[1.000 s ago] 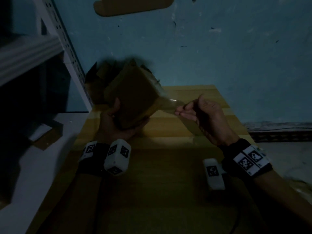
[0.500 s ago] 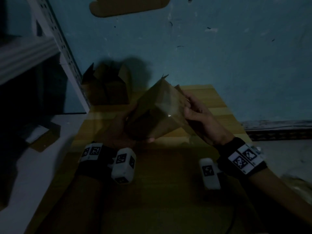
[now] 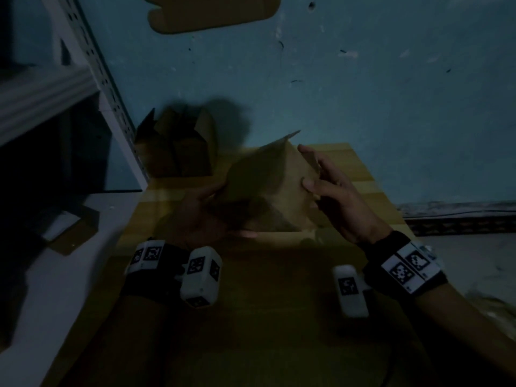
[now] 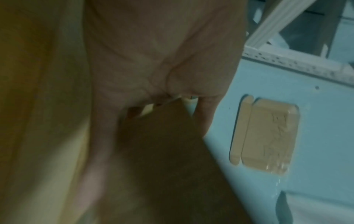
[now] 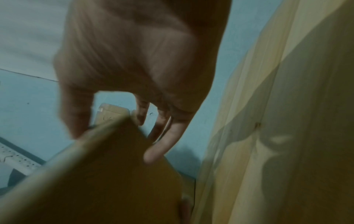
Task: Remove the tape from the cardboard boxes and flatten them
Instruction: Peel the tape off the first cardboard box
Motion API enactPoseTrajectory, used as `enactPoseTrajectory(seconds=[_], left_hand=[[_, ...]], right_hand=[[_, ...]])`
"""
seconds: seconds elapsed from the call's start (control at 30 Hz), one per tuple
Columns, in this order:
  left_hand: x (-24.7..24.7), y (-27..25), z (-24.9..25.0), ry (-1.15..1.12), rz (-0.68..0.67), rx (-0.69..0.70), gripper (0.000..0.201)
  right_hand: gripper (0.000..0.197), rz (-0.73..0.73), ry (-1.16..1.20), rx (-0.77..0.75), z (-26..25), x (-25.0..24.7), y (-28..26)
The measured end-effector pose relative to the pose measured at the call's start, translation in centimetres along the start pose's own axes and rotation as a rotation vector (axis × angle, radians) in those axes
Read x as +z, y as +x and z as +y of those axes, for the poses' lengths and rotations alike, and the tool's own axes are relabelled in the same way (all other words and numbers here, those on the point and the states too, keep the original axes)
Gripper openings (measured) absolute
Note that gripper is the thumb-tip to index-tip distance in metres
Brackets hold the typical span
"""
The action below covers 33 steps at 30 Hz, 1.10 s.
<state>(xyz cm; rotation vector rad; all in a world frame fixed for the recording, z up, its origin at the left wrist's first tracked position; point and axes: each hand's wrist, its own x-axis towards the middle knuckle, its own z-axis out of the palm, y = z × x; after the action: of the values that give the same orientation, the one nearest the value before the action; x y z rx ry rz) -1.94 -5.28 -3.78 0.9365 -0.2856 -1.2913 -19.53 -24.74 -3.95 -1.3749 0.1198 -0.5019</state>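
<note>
A small brown cardboard box (image 3: 265,188) is held tilted above the wooden table (image 3: 251,317), one corner pointing up. My left hand (image 3: 208,215) grips its lower left from beneath; the left wrist view shows my left hand (image 4: 153,63) with the box (image 4: 164,159) wedged into the palm. My right hand (image 3: 321,180) pinches the box's right side, thumb on the near face and fingers behind. Seen from the right wrist, the right hand (image 5: 134,63) straddles the edge of the box (image 5: 95,174). No tape strip is visible in this dim light.
A second box (image 3: 178,149) with raised flaps stands at the table's back left against the blue wall. A white metal rack (image 3: 92,60) rises on the left. Flat cardboard (image 3: 212,12) hangs on the wall above. More cardboard (image 3: 69,233) lies on the white floor at the left.
One second ago my right hand pinched a clear tape strip stretched off the box. It has since moved onto the box's right side, and the box has been turned and shifted right.
</note>
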Motion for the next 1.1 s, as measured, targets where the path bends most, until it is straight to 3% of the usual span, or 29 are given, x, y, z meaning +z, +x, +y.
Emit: enactPoseTrajectory(seconds=[0.13, 0.23, 0.3, 0.43, 0.5, 0.63, 0.67, 0.77, 0.87, 1.0, 1.1], left_hand=[[0.8, -0.4, -0.4, 0.145, 0.119, 0.073, 0.020], [2.3, -0.8, -0.8, 0.193, 0.187, 0.028, 0.045], [2.3, -0.5, -1.1, 0.187, 0.255, 0.072, 0.054], [1.2, 0.1, -0.6, 0.166, 0.214, 0.052, 0.045], [0.9, 0.2, -0.4, 0.158, 0.241, 0.067, 0.037], [0.6, 0.8, -1.0, 0.223, 0.240, 0.077, 0.057], [0.9, 0.7, -1.2, 0.227, 0.235, 0.074, 0.054], [0.9, 1.0, -1.5, 0.188, 0.234, 0.074, 0.034], [0.6, 1.2, -1.6, 0.192, 0.213, 0.077, 0.038], [0.3, 1.4, -1.4, 0.270, 0.223, 0.090, 0.046], [0.5, 2.0, -1.1, 0.446, 0.349, 0.210, 0.040]], right_hand=[[0.070, -0.064, 0.047, -0.019, 0.1, -0.1, 0.0], [0.070, -0.110, 0.027, -0.009, 0.3, 0.2, -0.2], [0.066, -0.084, -0.026, -0.026, 0.4, 0.3, -0.2], [0.033, 0.078, -0.097, -0.122, 0.4, -0.2, 0.3], [0.032, 0.146, -0.119, -0.156, 0.1, -0.5, 0.5], [0.020, 0.131, -0.130, -0.157, -0.5, -0.2, 0.2], [0.018, 0.115, -0.151, -0.148, -0.5, -0.1, 0.2], [0.031, 0.067, -0.221, -0.082, -0.2, 0.0, 0.1], [0.046, 0.055, -0.190, 0.014, -0.2, 0.1, 0.0], [0.034, 0.090, -0.111, -0.012, -0.4, 0.0, -0.1], [0.038, 0.196, -0.085, -0.065, -0.7, 0.1, -0.1]])
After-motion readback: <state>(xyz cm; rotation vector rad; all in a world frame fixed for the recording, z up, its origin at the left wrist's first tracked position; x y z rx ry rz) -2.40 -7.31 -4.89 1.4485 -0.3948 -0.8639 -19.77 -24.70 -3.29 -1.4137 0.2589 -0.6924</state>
